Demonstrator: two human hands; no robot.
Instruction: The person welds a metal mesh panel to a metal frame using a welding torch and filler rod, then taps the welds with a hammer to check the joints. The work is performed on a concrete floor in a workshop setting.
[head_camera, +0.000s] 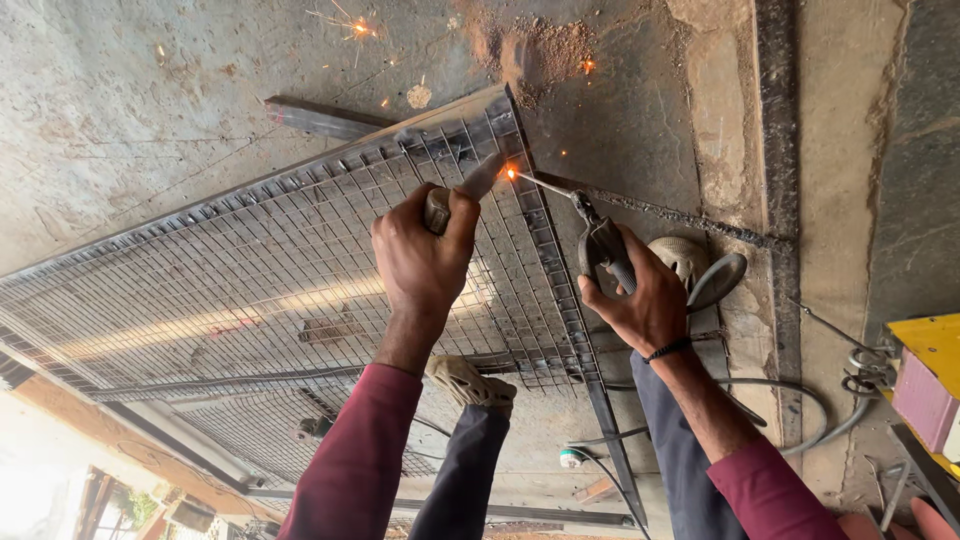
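A spark (511, 172) glows at the far right edge of the wire mesh panel (250, 290), where the welding rod (545, 184) touches its frame. The right hand (640, 295) grips the rod holder (603, 245); the left hand (425, 255) clenches a hammer (465, 190) beside it. Most of the frame edge nearer looks unwelded.

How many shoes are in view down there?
2. One shoe rests on the wire mesh panel, below the left hand. The other shoe shows just beyond the right hand, partly hidden by it.
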